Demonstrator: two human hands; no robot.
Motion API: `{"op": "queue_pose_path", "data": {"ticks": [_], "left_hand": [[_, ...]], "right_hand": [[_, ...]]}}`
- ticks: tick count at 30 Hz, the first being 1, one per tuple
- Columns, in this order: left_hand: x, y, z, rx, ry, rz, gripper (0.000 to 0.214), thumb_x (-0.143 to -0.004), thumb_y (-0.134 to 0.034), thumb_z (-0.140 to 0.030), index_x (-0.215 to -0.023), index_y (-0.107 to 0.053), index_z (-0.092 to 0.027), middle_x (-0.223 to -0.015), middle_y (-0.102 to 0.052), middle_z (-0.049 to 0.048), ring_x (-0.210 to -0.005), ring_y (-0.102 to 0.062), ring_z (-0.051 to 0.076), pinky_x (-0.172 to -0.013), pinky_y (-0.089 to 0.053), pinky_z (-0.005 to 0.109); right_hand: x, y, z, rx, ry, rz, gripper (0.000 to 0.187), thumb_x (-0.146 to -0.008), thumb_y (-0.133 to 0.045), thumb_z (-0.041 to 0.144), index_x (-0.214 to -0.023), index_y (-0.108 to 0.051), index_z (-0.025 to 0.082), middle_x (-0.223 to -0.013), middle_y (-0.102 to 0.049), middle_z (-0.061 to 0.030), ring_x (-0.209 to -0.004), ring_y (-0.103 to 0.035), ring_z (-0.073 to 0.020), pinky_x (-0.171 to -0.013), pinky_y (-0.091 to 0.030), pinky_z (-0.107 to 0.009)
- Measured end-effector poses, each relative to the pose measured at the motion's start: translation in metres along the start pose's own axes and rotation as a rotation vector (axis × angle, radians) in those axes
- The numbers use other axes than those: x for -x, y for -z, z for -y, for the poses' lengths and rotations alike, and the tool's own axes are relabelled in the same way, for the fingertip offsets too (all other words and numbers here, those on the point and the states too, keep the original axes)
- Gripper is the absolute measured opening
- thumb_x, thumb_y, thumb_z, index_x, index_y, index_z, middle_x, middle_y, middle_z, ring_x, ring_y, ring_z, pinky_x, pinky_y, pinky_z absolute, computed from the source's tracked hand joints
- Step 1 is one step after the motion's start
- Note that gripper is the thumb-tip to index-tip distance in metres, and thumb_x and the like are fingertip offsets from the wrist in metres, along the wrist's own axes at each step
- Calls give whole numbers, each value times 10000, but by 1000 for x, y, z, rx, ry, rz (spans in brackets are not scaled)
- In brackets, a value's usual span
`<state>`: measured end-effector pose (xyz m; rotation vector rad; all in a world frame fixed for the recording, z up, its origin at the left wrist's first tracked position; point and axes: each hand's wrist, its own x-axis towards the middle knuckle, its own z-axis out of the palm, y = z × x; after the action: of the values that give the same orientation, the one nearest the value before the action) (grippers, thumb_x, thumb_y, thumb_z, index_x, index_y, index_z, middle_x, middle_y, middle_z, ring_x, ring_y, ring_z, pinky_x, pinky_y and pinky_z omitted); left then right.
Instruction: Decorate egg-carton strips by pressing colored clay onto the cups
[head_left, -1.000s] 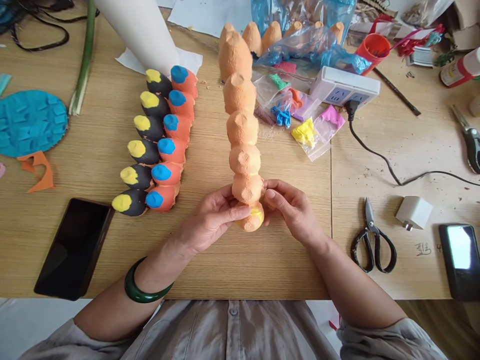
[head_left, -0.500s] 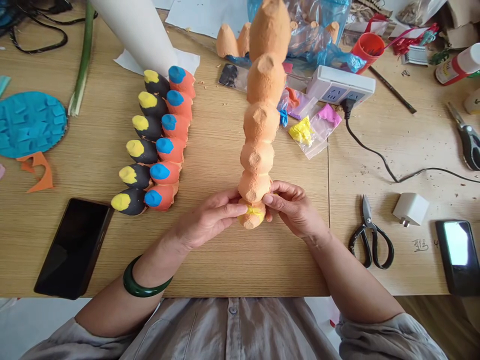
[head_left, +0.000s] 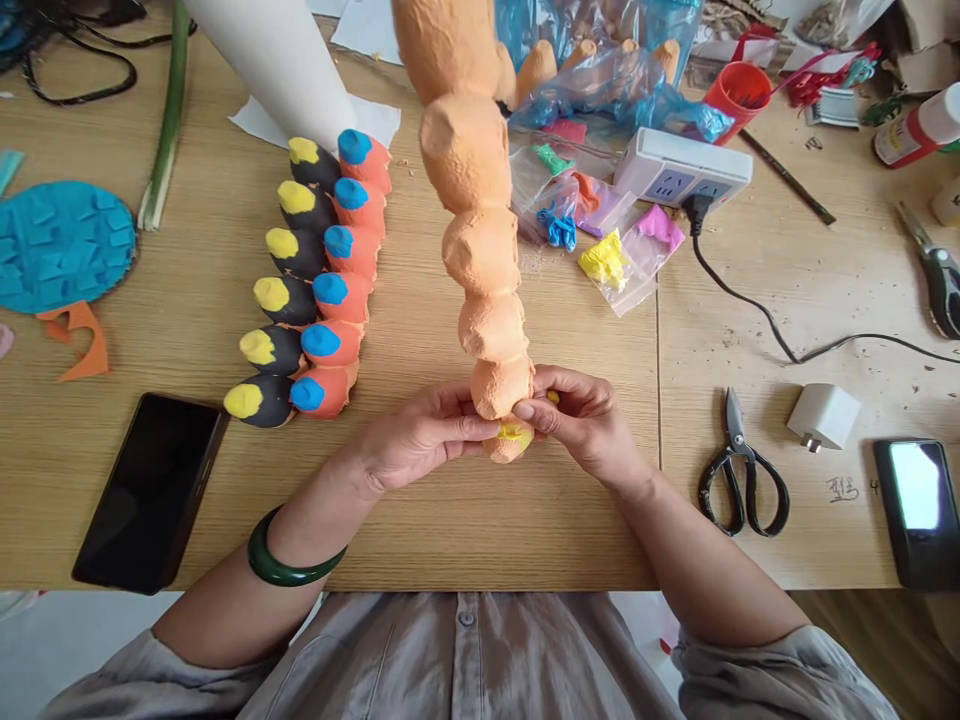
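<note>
Both my hands grip the near end of an orange-painted egg carton strip (head_left: 480, 255), which rises away from me with its row of bumps facing me. My left hand (head_left: 412, 432) has its fingers closed round the strip's left side, the thumb pressed at the lowest bump. On that bump lies yellow clay (head_left: 513, 432), partly covering the orange. My right hand (head_left: 577, 420) pinches the right side, thumb in front and fingers curled behind. A small yellow bit shows between its fingers. The backs of the bumps are hidden.
Left stand egg carton strips (head_left: 341, 290) with yellow and blue tips, beside a black phone (head_left: 150, 490). Scissors (head_left: 739, 470), a white charger (head_left: 823, 418) and a lit phone (head_left: 916, 510) lie right. Behind are clay packets (head_left: 622, 270), a power strip (head_left: 679, 170) and a blue bag (head_left: 600, 90).
The strip has tilted, its far end swinging to the left and its bumps turning leftward. Both hands have stayed on the near end, and yellow now shows between my right fingers.
</note>
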<state>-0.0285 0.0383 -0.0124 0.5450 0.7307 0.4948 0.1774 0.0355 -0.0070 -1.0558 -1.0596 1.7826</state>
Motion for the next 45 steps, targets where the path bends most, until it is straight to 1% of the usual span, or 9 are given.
{"op": "queue_pose_path", "data": {"ticks": [5,11,16,23,27,30,34,38,45], "left_hand": [[-2,-4,2,-69,-26,-52,302,-758,-926,-355,-1040,-858,-272,-1069,-820,97,-1025,-765,276,-823,-631,371],[-3,-6,7,-145,-98,-63,214,-820,-878,-342,-1008,-843,-247,-1021,-804,83,-978,-745,242,-859,-603,361],[-5,-8,8,-147,-164,-97,300,-802,-895,-298,-1077,-801,-220,-1126,-793,82,-1067,-741,254,-917,-604,370],[-6,-9,13,-238,-219,-126,332,-851,-864,-349,-1105,-739,-175,-1030,-746,57,-925,-693,176,-810,-572,287],[-4,-8,12,-161,-160,-68,371,-886,-827,-356,-1206,-712,-209,-1200,-732,69,-1069,-690,194,-894,-568,293],[-1,-7,8,-104,-76,-12,351,-901,-796,-354,-1216,-702,-232,-1186,-725,60,-1095,-690,210,-893,-577,311],[-1,-8,4,-123,-130,84,350,-889,-790,-252,-1225,-699,-219,-1207,-730,61,-1129,-684,201,-972,-562,320],[-1,-7,5,-111,-107,68,360,-919,-758,-251,-1269,-684,-215,-1271,-729,77,-1166,-691,208,-1011,-563,346],[-2,-6,8,-186,-108,12,386,-842,-836,-229,-1200,-698,-192,-1135,-742,60,-1083,-706,206,-938,-589,330]], "right_hand": [[1,-1,-2,19,15,27,421,-772,-904,531,-793,-656,191,-686,-557,37,-590,-439,-86,-522,-382,-235],[2,-1,-6,57,-7,20,458,-781,-889,567,-812,-635,188,-659,-517,51,-564,-390,-79,-502,-318,-230],[1,-1,-7,67,-10,5,449,-806,-875,559,-805,-638,177,-607,-464,71,-535,-337,-70,-494,-267,-234],[2,-4,-10,13,18,-13,404,-793,-914,467,-771,-638,173,-571,-407,96,-512,-298,-53,-466,-241,-218],[2,-4,-10,-26,-36,-6,401,-796,-906,476,-803,-640,177,-571,-468,88,-483,-352,-52,-441,-286,-209],[2,-4,-9,-28,-54,-11,416,-789,-900,505,-800,-631,187,-568,-470,90,-469,-370,-55,-425,-313,-206],[3,-5,-9,2,-51,-21,434,-773,-903,527,-789,-624,194,-559,-458,93,-464,-392,-59,-422,-346,-206],[3,-6,-7,24,-47,-28,441,-796,-879,546,-792,-626,186,-552,-467,89,-461,-388,-56,-416,-331,-203],[4,-7,-8,22,-45,-26,447,-790,-883,551,-798,-614,194,-568,-485,82,-464,-389,-61,-413,-329,-202]]}}
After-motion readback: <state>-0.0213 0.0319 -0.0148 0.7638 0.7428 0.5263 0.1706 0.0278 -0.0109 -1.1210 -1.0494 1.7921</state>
